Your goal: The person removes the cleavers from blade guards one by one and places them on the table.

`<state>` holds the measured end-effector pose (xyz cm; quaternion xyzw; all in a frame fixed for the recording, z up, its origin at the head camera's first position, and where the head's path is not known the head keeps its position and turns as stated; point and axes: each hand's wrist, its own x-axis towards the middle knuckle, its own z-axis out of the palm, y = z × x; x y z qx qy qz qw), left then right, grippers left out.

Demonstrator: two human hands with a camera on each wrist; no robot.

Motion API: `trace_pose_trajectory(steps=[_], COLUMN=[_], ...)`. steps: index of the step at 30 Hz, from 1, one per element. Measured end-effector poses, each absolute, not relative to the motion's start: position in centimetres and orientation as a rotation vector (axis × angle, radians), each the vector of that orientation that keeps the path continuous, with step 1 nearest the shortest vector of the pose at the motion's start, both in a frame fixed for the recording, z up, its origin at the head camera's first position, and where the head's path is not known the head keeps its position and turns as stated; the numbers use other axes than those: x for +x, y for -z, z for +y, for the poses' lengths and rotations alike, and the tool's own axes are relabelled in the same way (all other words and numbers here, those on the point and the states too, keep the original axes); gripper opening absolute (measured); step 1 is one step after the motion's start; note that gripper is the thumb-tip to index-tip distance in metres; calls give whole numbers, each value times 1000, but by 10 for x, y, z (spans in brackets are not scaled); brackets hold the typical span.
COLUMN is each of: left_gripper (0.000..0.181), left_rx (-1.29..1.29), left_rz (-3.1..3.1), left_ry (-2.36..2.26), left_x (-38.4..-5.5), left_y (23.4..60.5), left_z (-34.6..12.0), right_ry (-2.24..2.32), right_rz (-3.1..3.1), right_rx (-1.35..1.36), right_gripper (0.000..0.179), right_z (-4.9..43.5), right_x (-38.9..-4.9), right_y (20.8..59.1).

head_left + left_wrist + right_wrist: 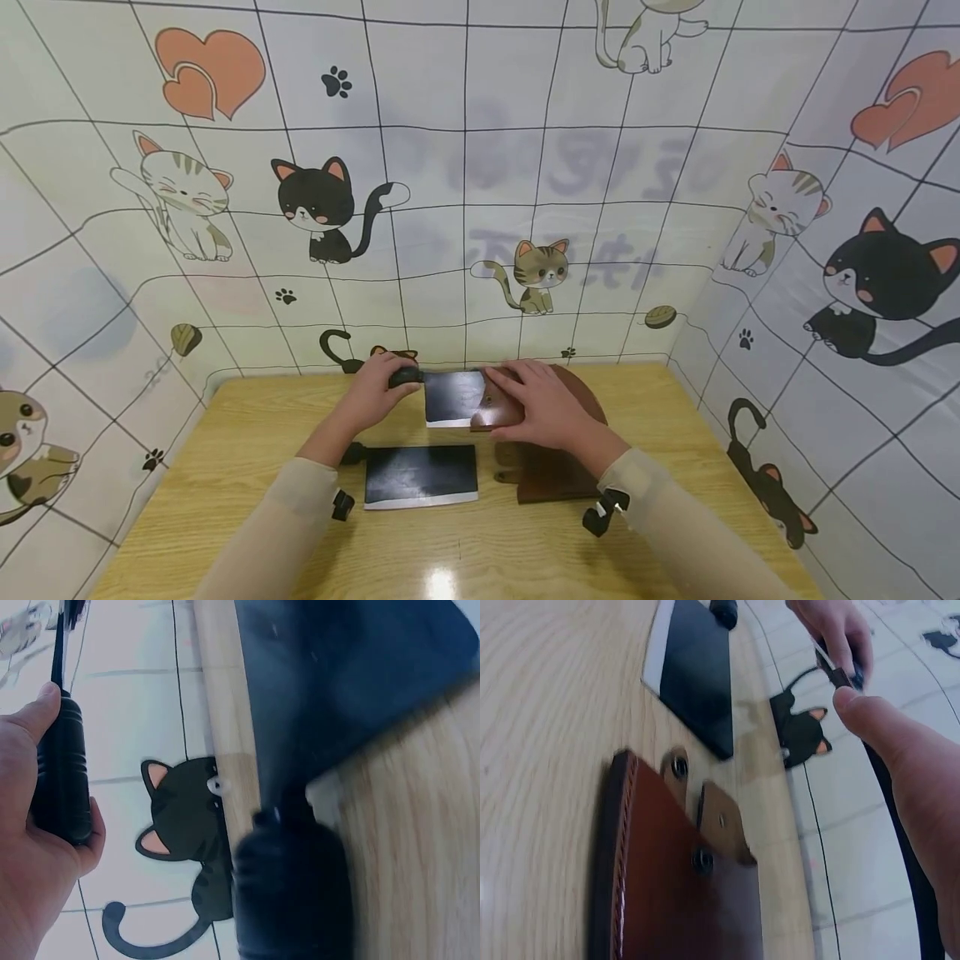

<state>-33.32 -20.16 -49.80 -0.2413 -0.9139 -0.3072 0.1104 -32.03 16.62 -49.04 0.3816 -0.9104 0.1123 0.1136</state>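
My left hand (375, 387) grips the black handle (64, 772) of a cleaver (450, 396), held raised near the back of the table. Its dark blade, with a bright edge at the bottom, points right and partly disappears into a brown leather sheath (501, 404). My right hand (551, 408) holds that sheath, thumb below and fingers over the top. Below lies a second cleaver (420, 473), flat, its black handle (292, 892) to the left. Under my right forearm a second brown leather sheath (555, 477) rests flat, its snap straps (676, 769) pointing toward that cleaver.
A brown piece with a rounded edge (587, 392) shows behind my right hand. The wooden table (247, 467) is bounded at the back and sides by a white cat-print covering (427, 292). Small black devices (596, 521) sit on both wrists.
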Motion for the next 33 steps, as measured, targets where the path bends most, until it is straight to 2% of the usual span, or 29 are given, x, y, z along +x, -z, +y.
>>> trace_pose_trajectory(steps=[27,33], left_gripper=[36,37], left_rx=[-685,-653], left_rz=[-2671,-2692], left_ry=[874,910], left_x=[-331,-329], left_y=[496,496], left_z=[-220,-223], right_ry=[-384,-406], right_rz=[-2644,-2631], right_rx=[1112,1150], right_gripper=[117,113], right_z=[176,178], right_x=[-326,-325], right_y=[492,489])
